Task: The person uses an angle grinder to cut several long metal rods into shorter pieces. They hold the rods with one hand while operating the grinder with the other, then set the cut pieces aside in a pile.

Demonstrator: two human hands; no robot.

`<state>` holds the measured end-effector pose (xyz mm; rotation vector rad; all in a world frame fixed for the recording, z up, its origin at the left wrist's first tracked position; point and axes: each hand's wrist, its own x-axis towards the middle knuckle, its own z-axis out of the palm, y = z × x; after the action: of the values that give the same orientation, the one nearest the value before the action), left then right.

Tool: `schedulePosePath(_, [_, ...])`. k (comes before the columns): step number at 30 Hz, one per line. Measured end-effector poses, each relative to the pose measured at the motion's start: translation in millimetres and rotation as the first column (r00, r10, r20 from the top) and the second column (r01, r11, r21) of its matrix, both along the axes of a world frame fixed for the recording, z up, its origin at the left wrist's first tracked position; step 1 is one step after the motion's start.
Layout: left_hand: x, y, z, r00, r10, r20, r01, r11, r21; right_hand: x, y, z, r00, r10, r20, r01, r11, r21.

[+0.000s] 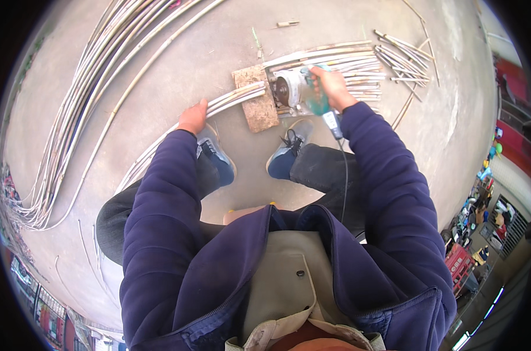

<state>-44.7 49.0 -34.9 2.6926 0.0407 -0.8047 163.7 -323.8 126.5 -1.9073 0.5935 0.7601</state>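
Observation:
My left hand (193,116) grips a few thin bamboo poles (237,97). Their cut ends rest across a flat, rough tan block (261,116) on the floor, while the long ends run back past my left leg. In my right hand (331,85) is the teal handle of a handheld circular cutter (297,90). Its round blade (282,89) faces the block, just right of the pole ends and apart from them. Beneath and beyond the cutter lies a row of cut bamboo lengths (357,66). Whether the blade is spinning cannot be told.
The cutter's cord (345,184) drops past my right leg. My shoes (215,155) flank the space below the block. A large bundle of long bamboo poles (79,105) curves along the left. Shorter pieces (403,59) lie crossed at the upper right, and a short offcut (287,23) lies ahead.

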Motion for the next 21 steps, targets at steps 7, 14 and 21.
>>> schedulePosePath(7, [30.8, -23.8, 32.8, 0.998, -0.056, 0.026, 0.058, 0.996, -0.072, -10.1, -54.2, 133.1, 0.980, -0.163, -0.113, 0.186, 0.950, 0.251])
schedulePosePath(14, [77.7, -99.3, 41.1, 0.992, 0.009, 0.127, 0.009, 0.990, -0.142, -50.9, -94.4, 196.0, 0.885, -0.464, -0.030, 0.423, 0.777, 0.467])
schedulePosePath(21, [55.4, -81.8, 34.0, 0.988, 0.134, 0.077, -0.095, 0.918, -0.386, -39.5, -111.3, 182.5, 0.873, -0.488, -0.006, 0.437, 0.776, 0.456])
